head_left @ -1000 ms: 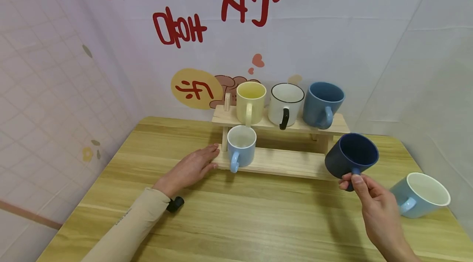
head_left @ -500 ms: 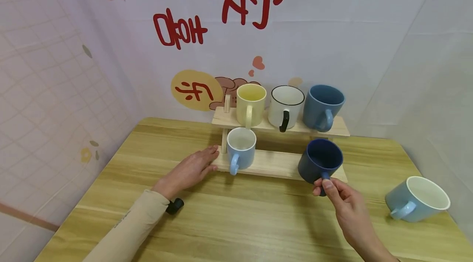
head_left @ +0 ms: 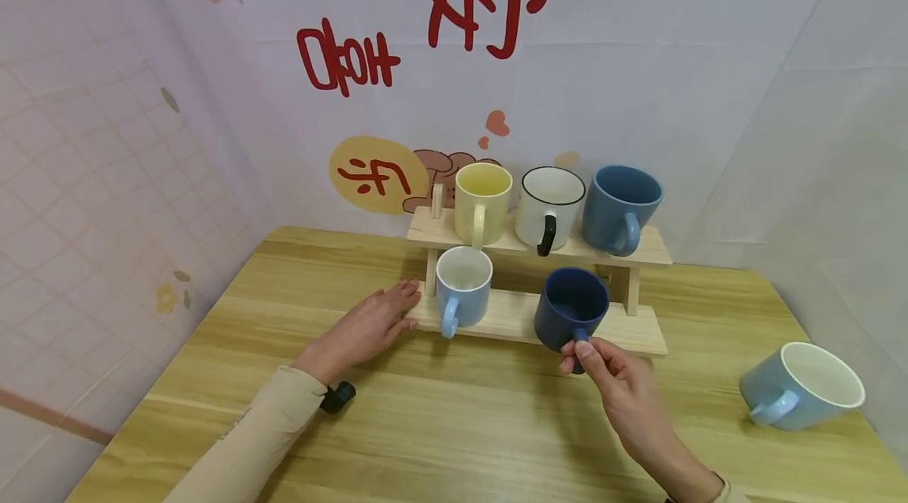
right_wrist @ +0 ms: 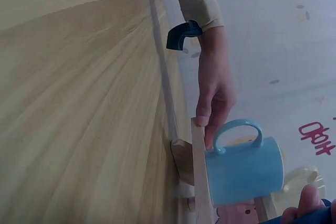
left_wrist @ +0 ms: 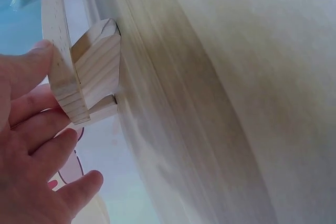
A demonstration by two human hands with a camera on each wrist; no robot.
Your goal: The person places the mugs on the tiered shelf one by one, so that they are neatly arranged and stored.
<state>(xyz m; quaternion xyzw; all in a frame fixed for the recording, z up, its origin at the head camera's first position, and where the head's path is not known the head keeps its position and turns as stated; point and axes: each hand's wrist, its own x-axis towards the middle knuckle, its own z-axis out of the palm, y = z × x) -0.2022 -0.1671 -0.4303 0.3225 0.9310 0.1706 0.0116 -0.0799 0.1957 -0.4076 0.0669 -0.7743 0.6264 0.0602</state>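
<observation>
By its handle, my right hand (head_left: 631, 400) pinches a dark blue mug (head_left: 563, 310) at the lower shelf, right of a light blue mug (head_left: 464, 294). Whether its base touches the shelf is hard to tell. My left hand (head_left: 365, 333) rests its fairly straight fingers and thumb on the left end of the two-tier wooden rack (head_left: 511, 318). The left wrist view shows its fingertips (left_wrist: 39, 53) against the board end. Along the upper shelf stand a yellow mug (head_left: 482, 207), a white mug (head_left: 542, 207) with black rim and handle, and a medium blue mug (head_left: 617, 207).
A wide light blue cup (head_left: 801, 389) with a pale inside stands tilted-looking at the table's right side. Patterned cloth (head_left: 624, 54) hangs behind and beside the wood-grain table (head_left: 440, 440). A black wrist-worn device (head_left: 339, 395) shows below my left wrist.
My right hand has carried the dark blue mug leftward, from beyond the rack's right end to the lower shelf's middle. My left hand has stayed at the rack's left end.
</observation>
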